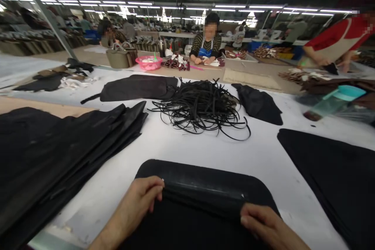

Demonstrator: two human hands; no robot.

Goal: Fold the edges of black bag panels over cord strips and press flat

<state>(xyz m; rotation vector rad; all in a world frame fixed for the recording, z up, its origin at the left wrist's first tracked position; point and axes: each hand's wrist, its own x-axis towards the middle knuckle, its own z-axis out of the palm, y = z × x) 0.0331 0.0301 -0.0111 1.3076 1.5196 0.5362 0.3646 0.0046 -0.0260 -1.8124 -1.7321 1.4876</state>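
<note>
A black rounded-corner fabric panel [202,179] lies on the white table right in front of me, with a folded edge running across it. My left hand [143,197] pinches the left end of that fold, fingers curled over it. My right hand [263,224] grips the right end of the same fold, fingers closed. A tangled heap of black straps [202,107] sits beyond the panel at the table's middle.
A thick stack of black panels [58,152] fills the left, another black stack [334,172] the right. More black pieces [137,88] [259,103] lie farther back. A teal-lidded container [334,101] stands at right. Seated and standing people [208,43] work at far tables.
</note>
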